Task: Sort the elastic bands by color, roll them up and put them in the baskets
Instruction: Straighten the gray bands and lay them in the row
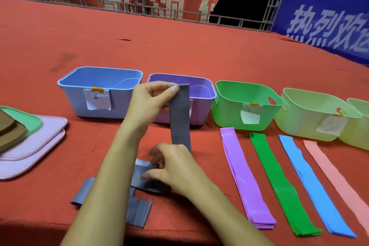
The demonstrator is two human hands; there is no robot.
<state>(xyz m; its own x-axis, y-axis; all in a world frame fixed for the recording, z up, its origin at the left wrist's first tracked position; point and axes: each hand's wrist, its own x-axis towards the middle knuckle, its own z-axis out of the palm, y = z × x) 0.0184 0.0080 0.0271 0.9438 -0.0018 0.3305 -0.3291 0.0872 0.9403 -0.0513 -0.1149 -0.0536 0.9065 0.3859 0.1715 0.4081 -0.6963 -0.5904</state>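
Note:
My left hand (pixel 151 100) pinches the top end of a grey elastic band (pixel 179 118) and holds it up in front of the purple basket (pixel 201 94). My right hand (pixel 173 168) pinches the band's lower end against more grey bands (pixel 139 173) lying on the red cloth. Other grey bands (pixel 137 212) lie nearer me. To the right, flat stacks of purple bands (pixel 243 179), green bands (pixel 279 183), blue bands (pixel 311 185) and pink bands (pixel 335 175) lie side by side.
A blue basket (pixel 79 90), a green basket (pixel 225 110) and pale green baskets (pixel 299 124) stand in a row with paper labels. Stacked lids (pixel 40 142) lie at the left. The table's near edge runs below my forearms.

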